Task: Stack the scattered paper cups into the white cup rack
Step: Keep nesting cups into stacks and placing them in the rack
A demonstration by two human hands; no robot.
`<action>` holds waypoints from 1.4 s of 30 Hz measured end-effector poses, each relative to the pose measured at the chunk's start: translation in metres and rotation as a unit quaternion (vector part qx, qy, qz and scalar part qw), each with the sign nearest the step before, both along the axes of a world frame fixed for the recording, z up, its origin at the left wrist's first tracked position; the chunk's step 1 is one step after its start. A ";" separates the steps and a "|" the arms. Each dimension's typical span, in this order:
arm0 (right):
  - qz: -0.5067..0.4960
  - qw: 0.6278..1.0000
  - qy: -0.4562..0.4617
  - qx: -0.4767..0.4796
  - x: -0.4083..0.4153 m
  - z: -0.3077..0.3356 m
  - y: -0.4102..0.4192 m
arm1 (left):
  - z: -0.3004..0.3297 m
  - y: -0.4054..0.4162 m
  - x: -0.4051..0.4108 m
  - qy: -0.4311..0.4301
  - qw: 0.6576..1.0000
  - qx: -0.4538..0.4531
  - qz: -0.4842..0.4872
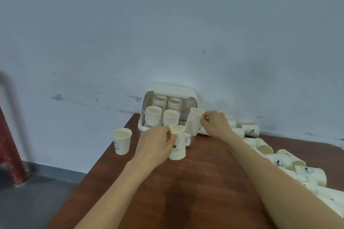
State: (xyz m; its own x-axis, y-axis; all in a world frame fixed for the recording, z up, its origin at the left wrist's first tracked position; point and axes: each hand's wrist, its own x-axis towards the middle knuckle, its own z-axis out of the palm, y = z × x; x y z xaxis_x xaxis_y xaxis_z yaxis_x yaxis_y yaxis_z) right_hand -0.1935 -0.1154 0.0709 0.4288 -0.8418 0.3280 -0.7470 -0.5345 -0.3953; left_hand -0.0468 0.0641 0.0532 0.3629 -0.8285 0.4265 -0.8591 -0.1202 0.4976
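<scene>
Our left hand [158, 141] pinches the DAY cup [177, 143] mid-frame; our right hand [214, 124] pinches a tilted cup [194, 120] at the white rack [173, 91]. Lone cup [122, 141] near the table's [204, 182] left edge.

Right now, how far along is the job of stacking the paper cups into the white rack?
Partly done. The white plastic cup rack already holds four stacks of cream paper cups. In hand: the left hand grips a "DAY" printed cup and the right hand pinches a tilted plain cup at its rim. Left: one upright cup at the table's left edge and a scattered pile on the right.
</scene>
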 end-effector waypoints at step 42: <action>0.029 0.976 0.211 -0.044 0.137 -0.065 -0.048 | 0.009 -0.058 0.112 -0.032 0.996 -0.020 0.078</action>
